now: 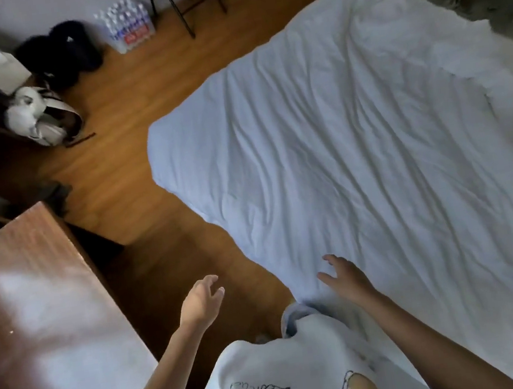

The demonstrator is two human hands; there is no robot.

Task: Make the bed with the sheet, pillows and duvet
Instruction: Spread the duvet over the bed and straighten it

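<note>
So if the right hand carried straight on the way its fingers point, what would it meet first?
Most likely the white duvet. The right hand is open, fingers pointing up-frame over the duvet's near edge, with only wrinkled fabric ahead. Its height above the cloth is unclear from this one view.

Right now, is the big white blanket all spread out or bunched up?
Mostly spread out. The duvet lies flat across the bed, wrinkled, with only its far right corner bunched.

Person wears a loose white T-shirt (273,384) printed with a dark line drawing and handwritten-style lettering on the front. Both forearms bare to the left hand (202,299) and right hand (345,275). No rings, watch or bracelets discernible at either wrist.
</note>
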